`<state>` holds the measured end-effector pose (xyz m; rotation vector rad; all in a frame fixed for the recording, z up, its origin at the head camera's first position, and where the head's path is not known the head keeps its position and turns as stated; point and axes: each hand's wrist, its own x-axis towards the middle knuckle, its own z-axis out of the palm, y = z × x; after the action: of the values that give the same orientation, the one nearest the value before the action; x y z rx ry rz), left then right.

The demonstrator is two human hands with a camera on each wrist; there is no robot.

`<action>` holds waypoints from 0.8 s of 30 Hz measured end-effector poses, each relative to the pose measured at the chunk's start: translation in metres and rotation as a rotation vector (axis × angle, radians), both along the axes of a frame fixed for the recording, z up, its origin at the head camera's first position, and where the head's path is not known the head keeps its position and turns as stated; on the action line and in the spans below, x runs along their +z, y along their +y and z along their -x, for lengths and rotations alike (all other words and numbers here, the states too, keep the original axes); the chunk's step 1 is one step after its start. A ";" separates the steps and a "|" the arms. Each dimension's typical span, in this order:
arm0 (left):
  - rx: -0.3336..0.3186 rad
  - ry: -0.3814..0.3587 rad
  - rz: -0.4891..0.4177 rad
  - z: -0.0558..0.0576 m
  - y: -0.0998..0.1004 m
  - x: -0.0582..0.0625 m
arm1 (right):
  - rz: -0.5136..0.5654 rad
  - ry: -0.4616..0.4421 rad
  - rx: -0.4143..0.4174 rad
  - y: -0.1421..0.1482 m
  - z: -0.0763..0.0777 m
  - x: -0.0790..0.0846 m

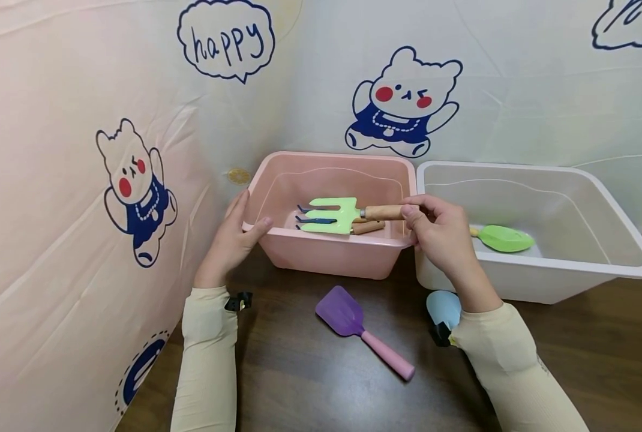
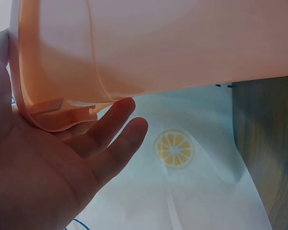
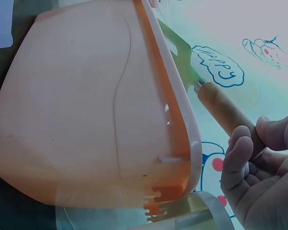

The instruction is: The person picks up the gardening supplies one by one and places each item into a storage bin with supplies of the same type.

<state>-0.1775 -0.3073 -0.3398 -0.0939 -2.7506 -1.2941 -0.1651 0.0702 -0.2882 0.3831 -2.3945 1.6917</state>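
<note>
My left hand [image 1: 230,247] grips the left rim of a pink plastic tub [image 1: 326,258], thumb over the edge and fingers on the outside. In the left wrist view some fingertips reach beneath the rim. My right hand [image 1: 444,231] pinches the end of a wooden handle between thumb and fingers. That handle belongs to a light green garden hand fork [image 1: 347,210], held flat over the tub with its tines pointing left. Inside the tub, partly hidden under the fork, lies a dark blue hand rake [image 1: 315,220] with a wooden handle.
A white tub [image 1: 569,264] adjoins on the right, with a green trowel [image 1: 507,238] inside. On the dark wooden table lie a purple shovel [image 1: 342,312] with a pink handle and a light blue tool [image 1: 443,307], partly hidden by the right wrist. A printed cloth [image 1: 310,90] hangs behind.
</note>
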 end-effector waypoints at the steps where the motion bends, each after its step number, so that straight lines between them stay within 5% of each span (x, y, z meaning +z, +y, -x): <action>1: 0.000 -0.002 -0.001 0.000 0.000 0.000 | -0.004 -0.001 0.001 0.000 0.000 0.000; 24: -0.003 0.004 -0.009 0.001 -0.001 0.000 | -0.061 -0.122 0.062 -0.006 0.001 0.009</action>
<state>-0.1782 -0.3082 -0.3400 -0.0990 -2.7424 -1.3052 -0.1660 0.0643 -0.2790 0.3778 -2.5516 1.7176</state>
